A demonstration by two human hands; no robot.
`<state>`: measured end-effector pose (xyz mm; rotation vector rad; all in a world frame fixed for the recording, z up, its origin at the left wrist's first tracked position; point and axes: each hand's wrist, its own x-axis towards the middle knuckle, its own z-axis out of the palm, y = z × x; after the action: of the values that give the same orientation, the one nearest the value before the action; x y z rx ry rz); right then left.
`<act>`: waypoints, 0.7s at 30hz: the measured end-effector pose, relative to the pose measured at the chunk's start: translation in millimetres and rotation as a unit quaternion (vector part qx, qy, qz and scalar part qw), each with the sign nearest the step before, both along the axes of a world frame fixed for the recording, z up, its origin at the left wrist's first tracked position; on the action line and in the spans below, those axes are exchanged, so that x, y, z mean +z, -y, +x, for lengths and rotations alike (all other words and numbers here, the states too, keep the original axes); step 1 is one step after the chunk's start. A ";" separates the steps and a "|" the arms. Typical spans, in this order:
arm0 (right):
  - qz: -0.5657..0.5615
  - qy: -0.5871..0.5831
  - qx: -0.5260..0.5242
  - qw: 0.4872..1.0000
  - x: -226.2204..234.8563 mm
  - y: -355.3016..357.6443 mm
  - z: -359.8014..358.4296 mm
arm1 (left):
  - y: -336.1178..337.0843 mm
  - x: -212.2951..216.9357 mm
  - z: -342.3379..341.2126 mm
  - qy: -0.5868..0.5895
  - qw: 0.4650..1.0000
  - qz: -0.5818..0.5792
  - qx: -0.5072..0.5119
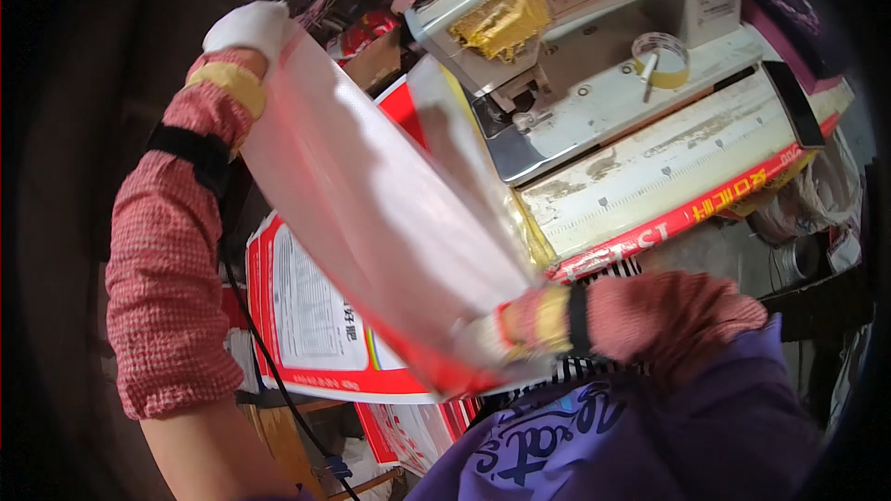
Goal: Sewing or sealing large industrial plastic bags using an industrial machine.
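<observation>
Beside a white metal sewing machine [594,65], a white-gloved left hand [245,28] grips the upper end of a pinkish-white, red-edged plastic sheet [371,195]; below, blur obscures whether the white-gloved right hand [492,338] has closed fingers.

Head-worn fisheye, looking down, close range

White metal sewing machine [603,74], upper right: one. Yellow tape roll [665,81], upper right: one. Whitish plastic sheet [367,181], centre: one. White-gloved hands: two (left hand [246,29], upper left; right hand [488,338], lower centre). Red checked sleeve covers [172,288]: two.
</observation>
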<state>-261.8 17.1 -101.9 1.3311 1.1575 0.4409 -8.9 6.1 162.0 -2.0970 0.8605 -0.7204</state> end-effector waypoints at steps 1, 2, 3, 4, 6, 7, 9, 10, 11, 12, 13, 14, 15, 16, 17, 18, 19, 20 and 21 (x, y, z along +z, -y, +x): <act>-0.130 0.109 0.017 0.985 5.3 8.3 -7.7 | -15.9 5.1 -10.8 -0.004 1.000 -0.016 0.022; -0.256 0.215 0.031 0.942 11.5 11.6 -13.3 | -29.6 6.7 -11.2 0.001 0.999 -0.019 0.027; -0.381 0.303 0.035 0.873 26.9 13.6 -20.4 | -34.6 6.9 -9.4 0.004 0.999 -0.024 0.035; -0.378 0.309 0.041 0.872 11.9 15.2 -19.9 | -45.8 6.0 -8.1 0.014 0.998 -0.021 0.061; -0.759 0.399 0.129 0.498 -29.6 18.4 -16.4 | -43.7 5.5 -22.1 0.006 0.997 -0.036 0.071; -0.869 0.395 0.165 0.248 -34.0 20.3 -16.1 | -41.7 -1.0 -21.0 -0.001 0.997 -0.041 0.062; -0.951 0.235 0.184 0.078 -24.6 30.7 -19.1 | -35.9 -9.0 -24.8 -0.010 0.998 -0.044 0.053; -0.974 0.065 0.192 -0.097 -17.1 34.6 -19.0 | -30.3 -13.4 -32.2 -0.027 0.996 -0.033 0.073; -0.975 0.064 0.192 -0.094 -14.6 36.3 -16.5 | -26.5 -16.2 -38.4 -0.044 0.994 -0.022 0.095; -0.956 0.156 0.242 -0.054 -11.3 37.9 -13.1 | -26.1 -17.6 -37.8 -0.044 0.995 -0.021 0.093; -0.925 0.247 0.289 -0.014 -8.3 37.7 -11.4 | -26.9 -20.1 -36.3 -0.041 0.996 -0.013 0.081; -0.925 0.246 0.288 -0.012 -4.8 33.4 -15.0 | -27.5 -21.4 -34.5 -0.039 0.997 -0.006 0.070; -0.942 0.264 0.203 -0.030 1.5 26.3 -22.3 | -28.3 -20.8 -31.5 -0.039 0.997 -0.006 0.070; -0.951 0.282 0.116 -0.045 12.8 19.0 -31.1 | -30.0 -20.9 -29.5 -0.032 0.998 0.000 0.062; -0.919 0.365 0.141 0.061 28.1 14.3 -39.7 | -32.9 -20.7 -27.2 -0.026 0.998 0.007 0.055; -0.919 0.364 0.141 0.063 27.3 12.5 -36.2 | -31.6 -22.0 -27.3 -0.027 0.998 0.009 0.054; -0.878 0.410 0.182 0.166 23.2 11.3 -30.0 | -30.6 -23.2 -27.1 -0.030 0.998 0.019 0.048; -0.824 0.450 0.219 0.267 16.1 11.7 -23.1 | -29.4 -24.7 -26.6 -0.032 0.998 0.029 0.043; -0.788 0.482 0.253 0.287 11.3 15.8 -10.7 | -28.0 -23.7 -28.1 -0.032 0.998 0.031 0.042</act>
<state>-272.5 1.3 -90.6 -1.1435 0.3074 0.1970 -37.0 34.1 138.3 -2.0980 0.8138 -0.5773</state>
